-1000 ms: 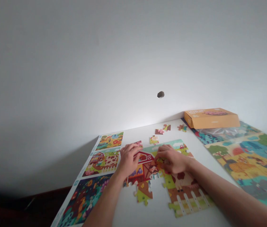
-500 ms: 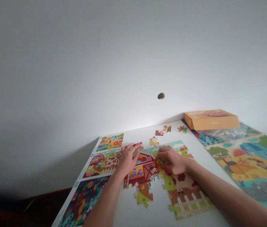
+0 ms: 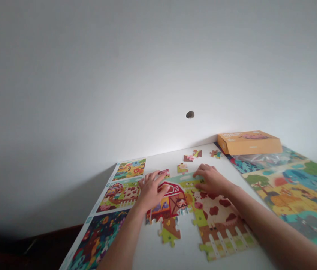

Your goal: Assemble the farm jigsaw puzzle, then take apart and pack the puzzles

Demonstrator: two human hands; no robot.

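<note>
A partly joined farm jigsaw puzzle (image 3: 217, 212) lies on the white table, showing a red barn, a spotted cow and a white fence. My left hand (image 3: 151, 191) rests on the barn's left side, fingers spread and nothing held. Over the upper right of the puzzle is my right hand (image 3: 210, 179), its fingers bent but apart, with no piece visible in them. A loose red and pink puzzle piece (image 3: 164, 173) lies just beyond my left fingertips. Between the hands, further back, sits a pale yellow piece (image 3: 182, 168).
Several loose pieces, among them a pink pig piece (image 3: 188, 158), lie toward the wall. A reference sheet (image 3: 119, 195) with small pictures runs along the left edge. An orange box (image 3: 250, 143) and a clear plastic bag (image 3: 259, 159) rest on a finished-looking animal picture (image 3: 296, 195) at right.
My right hand has moved back and slightly right, uncovering the cow's head and the puzzle's middle. My left hand stays about where it was.
</note>
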